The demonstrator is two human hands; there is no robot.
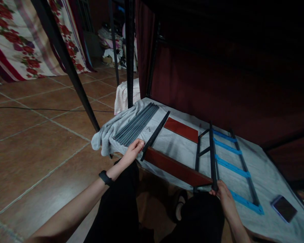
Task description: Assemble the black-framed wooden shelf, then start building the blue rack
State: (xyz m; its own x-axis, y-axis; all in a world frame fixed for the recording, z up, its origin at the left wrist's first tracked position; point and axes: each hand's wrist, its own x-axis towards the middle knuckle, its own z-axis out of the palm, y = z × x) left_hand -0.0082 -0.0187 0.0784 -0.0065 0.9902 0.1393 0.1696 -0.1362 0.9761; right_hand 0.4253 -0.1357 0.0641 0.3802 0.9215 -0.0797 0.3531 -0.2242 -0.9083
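My left hand [134, 150] reaches to the near end of a bundle of several grey metal rods [136, 125] lying on a grey cloth [111, 130]; its fingers curl over the rod ends. My right hand [224, 195] is closed on the near end of a black metal bar [212, 155] of a dark ladder-like frame with blue rungs [230, 165]. A loose black bar [155, 134] lies slanted between the rods and two red-brown boards [174, 167]. A black band sits on my left wrist [105, 177].
All this lies on a grey-covered mattress [268, 175] under a dark bunk. A phone [283, 208] rests at the right edge. Black bed posts [66, 64] stand on the brown tiled floor [35, 148]. A floral cloth [20, 40] hangs at the far left.
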